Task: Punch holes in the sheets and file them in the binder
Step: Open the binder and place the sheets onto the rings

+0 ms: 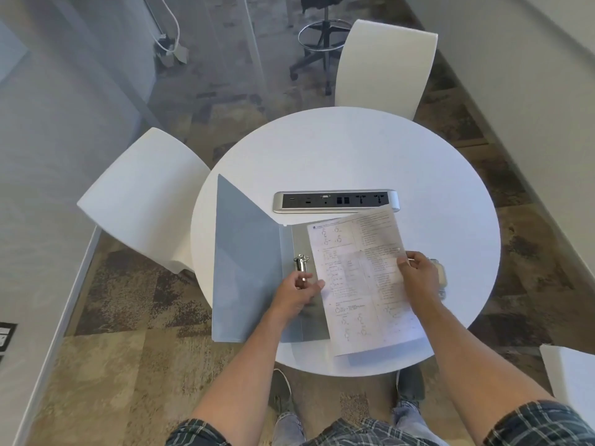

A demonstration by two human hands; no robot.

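Printed sheets [363, 278] over open binder [248, 268]

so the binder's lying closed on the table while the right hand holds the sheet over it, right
Not quite: the binder lies open, cover folded out to the left and its ring clip exposed by the left hand. The head view shows it. The right hand does hold the sheet over it.

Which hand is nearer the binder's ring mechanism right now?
Left. The left hand is at the lower end of the ring mechanism; the right hand grips the sheets' far edge, across the page from it.
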